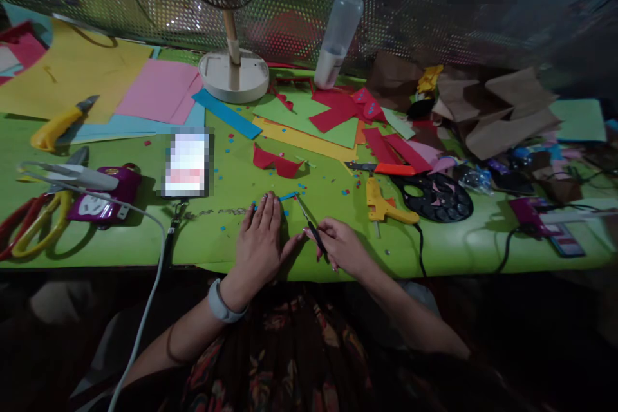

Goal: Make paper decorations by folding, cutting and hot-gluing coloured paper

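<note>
My left hand (261,232) lies flat on the green tabletop with its fingers stretched out. A narrow blue paper strip (288,196) lies just right of its fingertips; whether the fingers press on it I cannot tell. My right hand (340,246) is closed around the black handle of slim scissors (313,232). Their thin metal blades point up and left, with the tip at the strip's right end. The blades look close together. Small blue and red paper bits are scattered around both hands. Beyond them rests a red paper cut-out (276,161) with curved edges.
To the right lie a yellow glue gun (379,203), an orange cutter (393,169) and a black palette (437,196). A phone (187,164), a purple adapter (103,196) and large scissors (43,232) are at left. Behind stand a fan (234,77) and a bottle (338,42).
</note>
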`<state>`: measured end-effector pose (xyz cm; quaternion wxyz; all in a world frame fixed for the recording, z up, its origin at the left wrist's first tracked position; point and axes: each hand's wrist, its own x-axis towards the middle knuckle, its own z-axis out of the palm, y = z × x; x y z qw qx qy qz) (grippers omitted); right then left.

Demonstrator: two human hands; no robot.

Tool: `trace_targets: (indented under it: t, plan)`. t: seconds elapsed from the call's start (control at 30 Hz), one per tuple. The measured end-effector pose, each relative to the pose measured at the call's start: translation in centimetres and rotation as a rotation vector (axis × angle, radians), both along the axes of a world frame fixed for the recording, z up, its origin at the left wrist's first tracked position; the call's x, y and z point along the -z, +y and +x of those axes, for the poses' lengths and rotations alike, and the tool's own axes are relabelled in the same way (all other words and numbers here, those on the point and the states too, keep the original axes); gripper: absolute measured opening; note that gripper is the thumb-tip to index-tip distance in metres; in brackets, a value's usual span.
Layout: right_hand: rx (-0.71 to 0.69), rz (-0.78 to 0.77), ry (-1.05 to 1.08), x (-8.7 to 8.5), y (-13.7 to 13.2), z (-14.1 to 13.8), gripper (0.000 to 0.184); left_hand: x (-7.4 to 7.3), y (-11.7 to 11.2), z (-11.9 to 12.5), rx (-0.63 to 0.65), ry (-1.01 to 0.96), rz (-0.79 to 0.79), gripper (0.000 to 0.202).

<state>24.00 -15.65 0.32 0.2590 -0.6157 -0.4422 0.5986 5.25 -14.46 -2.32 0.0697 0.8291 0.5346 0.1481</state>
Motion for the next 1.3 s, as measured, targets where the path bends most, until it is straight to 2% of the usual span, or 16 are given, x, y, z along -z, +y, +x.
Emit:
trace_targets:
  t: [0.23, 0.4, 0.53, 0.87, 1.3]
  plan:
    - [0.011, 0.006, -0.001, 0.0, -0.1, 0.0, 0.039, 0.2, 0.0, -0.1, 0.004, 0.015, 0.012, 0.084]
    - [0.067, -0.072, 0.075, -0.4, 0.6, 0.6, 0.045, -0.2, 0.2, 0.0, 0.004, 0.037, -0.014, 0.086]
    - [0.101, -0.052, 0.122, -0.5, 0.7, 0.9, 0.047, -0.4, 0.6, 0.2, 0.011, 0.043, -0.031, 0.087]
    - [-0.005, -0.051, 0.066, -0.7, 0.2, 0.7, 0.044, -0.2, 0.7, 0.0, 0.048, 0.016, 0.006, 0.086]
    - [0.031, -0.067, 0.066, -0.9, 0.6, 0.6, 0.046, 0.0, 0.7, 0.1, 0.042, -0.006, 0.003, 0.084]
